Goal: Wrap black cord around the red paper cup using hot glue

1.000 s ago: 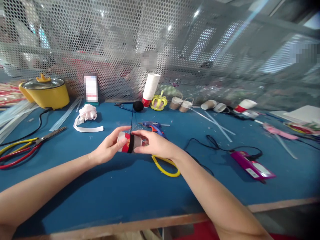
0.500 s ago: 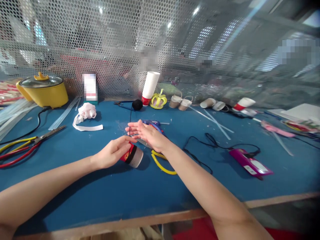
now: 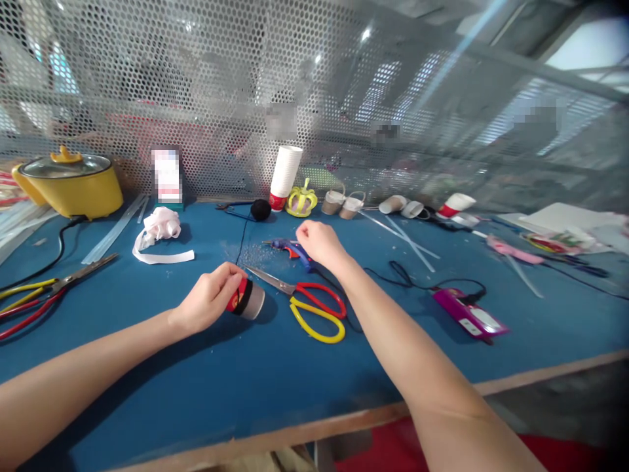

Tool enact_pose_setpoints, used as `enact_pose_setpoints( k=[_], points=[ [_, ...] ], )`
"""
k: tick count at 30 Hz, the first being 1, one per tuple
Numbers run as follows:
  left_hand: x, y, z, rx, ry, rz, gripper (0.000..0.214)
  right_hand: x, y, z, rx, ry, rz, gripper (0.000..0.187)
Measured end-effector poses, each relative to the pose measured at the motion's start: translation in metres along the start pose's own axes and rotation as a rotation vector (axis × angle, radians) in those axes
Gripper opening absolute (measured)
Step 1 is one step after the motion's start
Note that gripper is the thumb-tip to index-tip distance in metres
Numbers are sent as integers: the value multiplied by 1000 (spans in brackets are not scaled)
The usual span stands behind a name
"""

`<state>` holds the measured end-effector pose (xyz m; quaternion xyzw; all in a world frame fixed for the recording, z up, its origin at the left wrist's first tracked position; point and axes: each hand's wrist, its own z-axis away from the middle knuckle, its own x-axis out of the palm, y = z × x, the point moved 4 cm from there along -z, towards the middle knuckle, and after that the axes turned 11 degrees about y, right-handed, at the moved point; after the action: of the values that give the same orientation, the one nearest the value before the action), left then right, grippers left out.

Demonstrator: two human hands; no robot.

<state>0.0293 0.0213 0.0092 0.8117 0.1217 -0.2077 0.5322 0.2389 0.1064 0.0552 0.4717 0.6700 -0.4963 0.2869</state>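
My left hand [image 3: 209, 298] grips a small red and white paper cup [image 3: 254, 302] tilted on its side, with a black band of yarn wound around it. From the cup a black strand runs back to a ball of black yarn [image 3: 260, 210]. My right hand [image 3: 322, 244] is closed, its fingers curled at the rear of a blue hot glue gun [image 3: 284, 244]; what is in the fingers, if anything, is hidden. Between my hands lie scissors [image 3: 318, 319] with one red and one yellow handle loop.
Larger scissors [image 3: 59, 285] lie at left, near a yellow electric pot [image 3: 71, 183] and crumpled white ribbon [image 3: 162, 226]. Stacked paper cups [image 3: 286, 174], a yellow-green crown-like basket [image 3: 301, 200] and small baskets [image 3: 333, 200] line the back. A purple power box [image 3: 469, 314] with cord sits right.
My right hand has left the yarn strand beside the cup and moved back right to the glue gun, its fingers curling closed. The scissors are now uncovered. My left hand still holds the cup.
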Motion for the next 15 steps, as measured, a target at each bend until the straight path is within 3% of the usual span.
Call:
enact_pose_setpoints(
  k=[4,8,12,15],
  points=[
    [3,0,-1,34,-20,-37,25,19,38,3,85,-66,41,13],
    [3,0,0,84,-6,-59,24,34,45,6,141,-37,-14,9],
    [1,-2,-1,92,29,-93,25,16,38,15,156,12,-166,32],
    [-1,-3,-2,74,43,-119,24,-7,28,34,135,-34,-468,31]
  ],
)
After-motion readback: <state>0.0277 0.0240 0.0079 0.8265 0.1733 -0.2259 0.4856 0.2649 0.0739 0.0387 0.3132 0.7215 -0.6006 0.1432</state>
